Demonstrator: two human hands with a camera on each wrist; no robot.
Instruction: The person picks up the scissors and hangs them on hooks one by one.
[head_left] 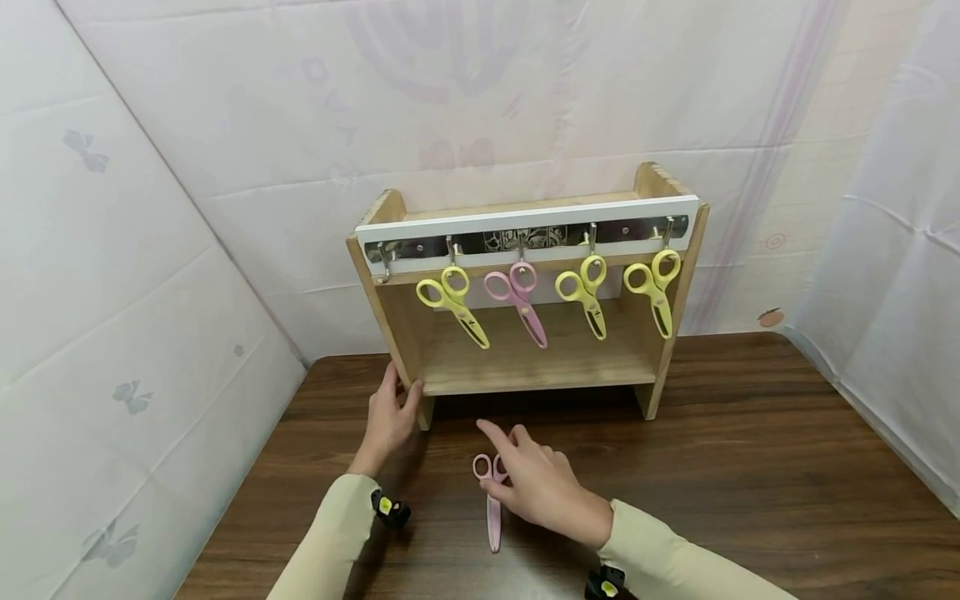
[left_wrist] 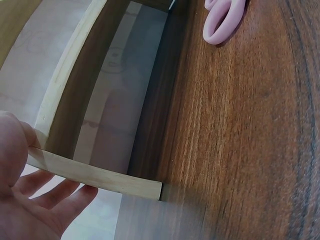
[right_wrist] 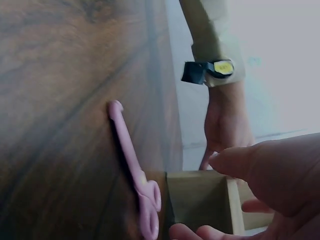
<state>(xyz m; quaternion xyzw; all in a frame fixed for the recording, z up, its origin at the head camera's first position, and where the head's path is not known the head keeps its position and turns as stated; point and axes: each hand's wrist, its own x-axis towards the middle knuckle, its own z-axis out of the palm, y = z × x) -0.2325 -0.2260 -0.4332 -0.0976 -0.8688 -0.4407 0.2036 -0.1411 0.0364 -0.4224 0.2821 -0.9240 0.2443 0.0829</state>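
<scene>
My left hand [head_left: 388, 421] grips the lower left side of a small wooden rack [head_left: 525, 383]. In the left wrist view, the thumb is at the front of the side panel [left_wrist: 100, 176] and the fingers reach behind it. A pair of pink scissors [head_left: 493, 521] lies on the table before the rack, handles toward it. Over those handles hovers my right hand [head_left: 543, 483], its index finger extended, partly covering one loop in the head view. In the right wrist view the scissors [right_wrist: 131, 150] lie apart from the thumb and fingers.
Along the rack's top front runs a white strip [head_left: 480, 218] with metal hooks. Yellow scissors [head_left: 453, 300] and another pink pair [head_left: 525, 304] hang from them; the leftmost hook [head_left: 384, 265] holds nothing. A patterned curtain [head_left: 225, 108] stands behind the dark wooden table [head_left: 787, 467].
</scene>
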